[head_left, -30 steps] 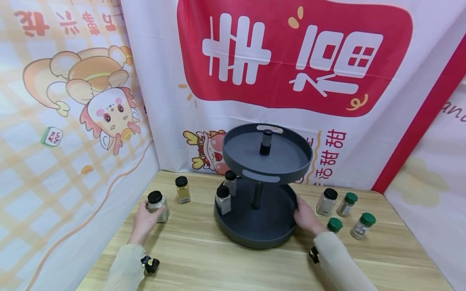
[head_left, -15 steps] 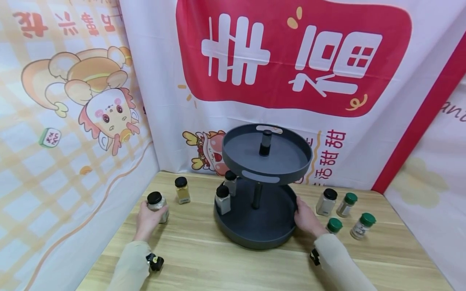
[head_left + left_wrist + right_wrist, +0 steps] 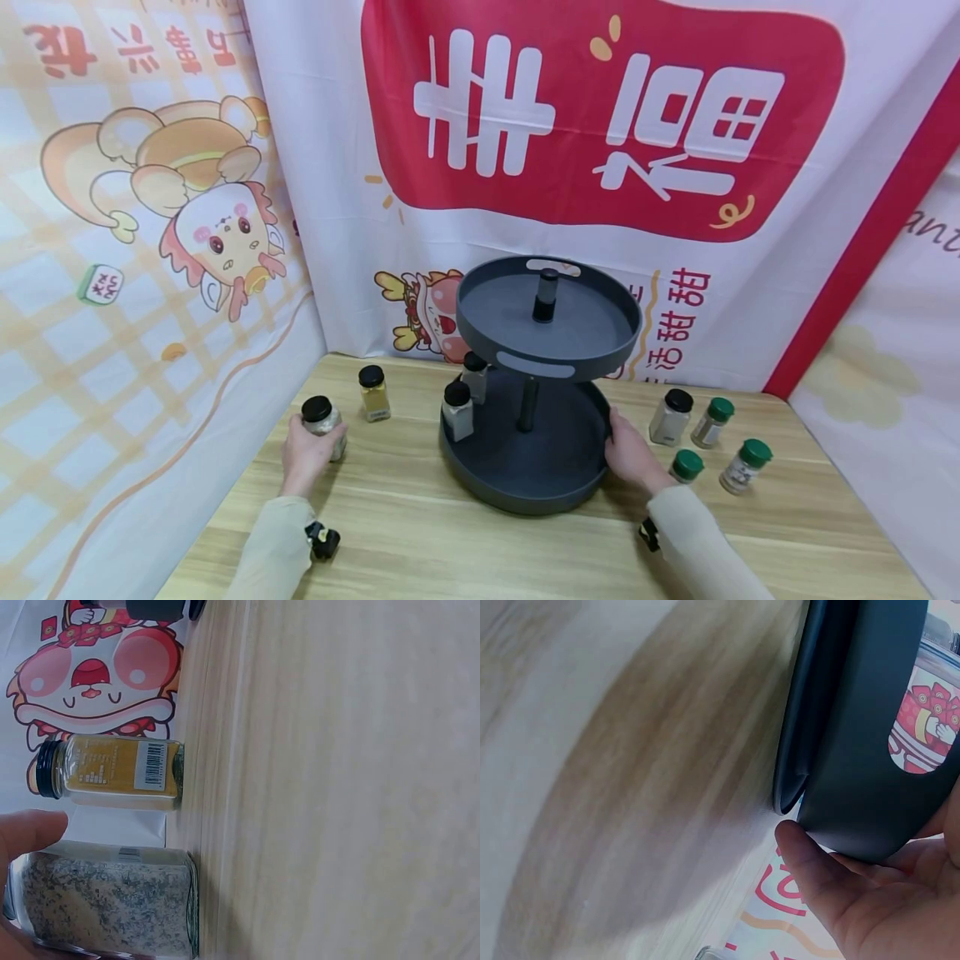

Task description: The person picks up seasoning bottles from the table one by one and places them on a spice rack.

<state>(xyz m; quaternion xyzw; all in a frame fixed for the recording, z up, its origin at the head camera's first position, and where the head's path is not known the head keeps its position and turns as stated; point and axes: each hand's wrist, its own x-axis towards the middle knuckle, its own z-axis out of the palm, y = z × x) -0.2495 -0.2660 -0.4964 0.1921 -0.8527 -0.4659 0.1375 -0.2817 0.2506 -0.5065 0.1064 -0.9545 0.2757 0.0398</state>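
Observation:
My left hand (image 3: 307, 454) grips a glass spice jar (image 3: 112, 900) with a black lid and grey-speckled contents, standing at the left of the table. In the left wrist view, the thumb lies along the jar's upper part. My right hand (image 3: 632, 450) holds the right rim of the lower tier of a dark grey two-tier turntable tray (image 3: 525, 498). The right wrist view shows the thumb at the tier's lower edge and the other fingers partly hidden behind its wall. Two black-lidded jars, one in front (image 3: 458, 412) and one behind (image 3: 475, 379), stand on the lower tier's left side.
A black-lidded jar of yellow powder (image 3: 375, 394) stands behind the left hand. Right of the tray are another black-lidded jar (image 3: 671, 418) and several green-lidded shakers (image 3: 742, 468), one close beside the right wrist. A printed cloth (image 3: 345, 250) hangs behind the wooden table (image 3: 420, 550).
The left forearm has shifted slightly right, while the hand stays on the jar. The right hand keeps its place on the tray's rim. The head view has drifted a little.

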